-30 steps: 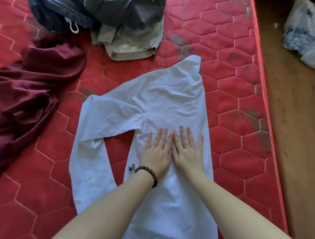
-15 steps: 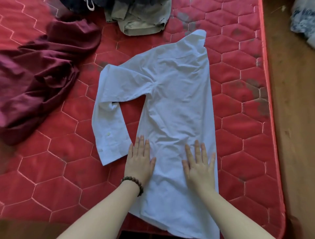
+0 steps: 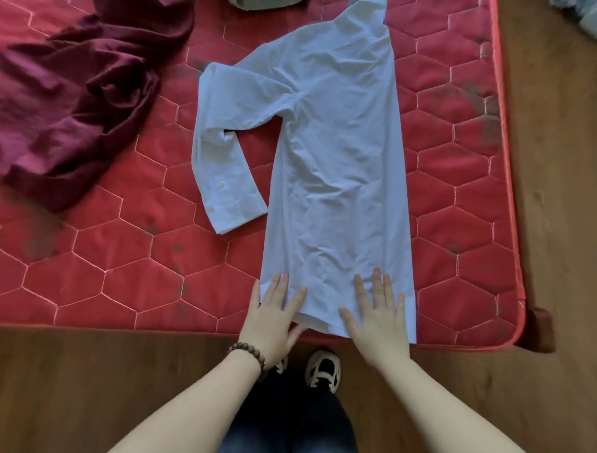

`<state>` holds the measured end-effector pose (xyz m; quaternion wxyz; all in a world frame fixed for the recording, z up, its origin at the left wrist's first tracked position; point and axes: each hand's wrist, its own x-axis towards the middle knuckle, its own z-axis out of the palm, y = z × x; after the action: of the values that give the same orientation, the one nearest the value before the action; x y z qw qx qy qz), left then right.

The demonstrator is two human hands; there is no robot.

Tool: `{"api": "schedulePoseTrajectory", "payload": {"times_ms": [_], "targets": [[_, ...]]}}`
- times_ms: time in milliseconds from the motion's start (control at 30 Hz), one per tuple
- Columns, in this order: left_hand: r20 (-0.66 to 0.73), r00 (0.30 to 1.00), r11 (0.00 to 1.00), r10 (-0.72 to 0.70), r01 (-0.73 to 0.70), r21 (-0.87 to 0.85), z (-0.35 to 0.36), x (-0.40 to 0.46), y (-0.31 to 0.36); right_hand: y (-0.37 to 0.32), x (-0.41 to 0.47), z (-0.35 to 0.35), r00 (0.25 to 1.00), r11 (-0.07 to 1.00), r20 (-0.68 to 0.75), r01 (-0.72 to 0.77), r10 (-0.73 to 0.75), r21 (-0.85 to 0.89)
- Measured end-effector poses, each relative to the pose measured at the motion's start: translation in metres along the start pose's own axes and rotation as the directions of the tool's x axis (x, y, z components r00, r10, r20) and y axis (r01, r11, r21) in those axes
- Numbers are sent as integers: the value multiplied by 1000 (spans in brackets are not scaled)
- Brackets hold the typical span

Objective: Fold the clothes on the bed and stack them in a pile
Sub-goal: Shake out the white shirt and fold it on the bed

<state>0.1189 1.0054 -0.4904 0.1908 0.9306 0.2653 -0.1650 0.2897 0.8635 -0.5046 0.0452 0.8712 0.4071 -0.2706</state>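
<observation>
A pale blue long-sleeved shirt (image 3: 336,155) lies lengthwise on the red quilted mattress (image 3: 113,265), folded in half along its right side, its sleeve (image 3: 223,168) bent down to the left. My left hand (image 3: 274,317), with a bead bracelet on the wrist, rests flat on the shirt's near left corner, fingers spread. Flat on the hem at the near right lies my right hand (image 3: 378,320), fingers apart. Neither hand grips the cloth.
A crumpled dark red garment (image 3: 74,97) lies at the left of the mattress. A beige garment (image 3: 258,3) shows at the top edge. Wooden floor (image 3: 97,388) runs along the near and right sides; my legs and shoes (image 3: 323,368) stand at the mattress edge.
Both hands have slid down the shirt from its middle to the hem, moving apart. The view has pulled back, so the mattress's near edge and the floor show.
</observation>
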Motion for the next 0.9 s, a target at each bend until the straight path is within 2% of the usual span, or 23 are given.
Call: {"api": "schedulePoseTrajectory", "payload": {"times_ms": [67, 133, 267, 367, 500, 600, 667, 700, 800, 833, 900], "targets": [[-165, 986, 999, -17, 10, -41, -3, 2, -3, 0, -11, 0, 1000, 1000, 20, 21, -21, 23], [-256, 965, 996, -57, 36, -87, -9, 8, -4, -2, -18, 2, 998, 998, 28, 58, -58, 1], [-299, 952, 977, -63, -2, -213, -25, 17, 0, -14, -23, 3, 988, 986, -8, 152, -153, -75], [-312, 944, 941, -102, -10, -339, -39, 13, -1, -16, -22, -2, 988, 986, -59, 139, -145, -87], [-414, 903, 920, -111, -63, -386, -53, 1, -5, -4, -22, -10, 996, 988, -53, 64, -72, -138], [-479, 874, 927, -85, -107, -359, -54, -5, -11, 1, -26, -16, 987, 985, -118, 87, -105, -149], [-446, 889, 939, -103, -62, -340, -46, -8, -16, 4, -30, -17, 969, 977, -199, 107, -144, -184], [-383, 914, 941, -134, -4, -338, -40, -9, -19, 7, -32, -16, 961, 975, -228, 116, -158, -189], [-135, 959, 925, -249, 194, -327, -20, -12, -29, 22, -38, -6, 993, 979, -80, 66, -83, -192], [-87, 964, 917, -252, 210, -338, -16, -12, -31, 26, -40, -3, 999, 981, -25, 41, -46, -188], [-61, 977, 920, -207, 173, -351, -14, -11, -32, 28, -43, -2, 1000, 981, -7, 22, -24, -195]]}}
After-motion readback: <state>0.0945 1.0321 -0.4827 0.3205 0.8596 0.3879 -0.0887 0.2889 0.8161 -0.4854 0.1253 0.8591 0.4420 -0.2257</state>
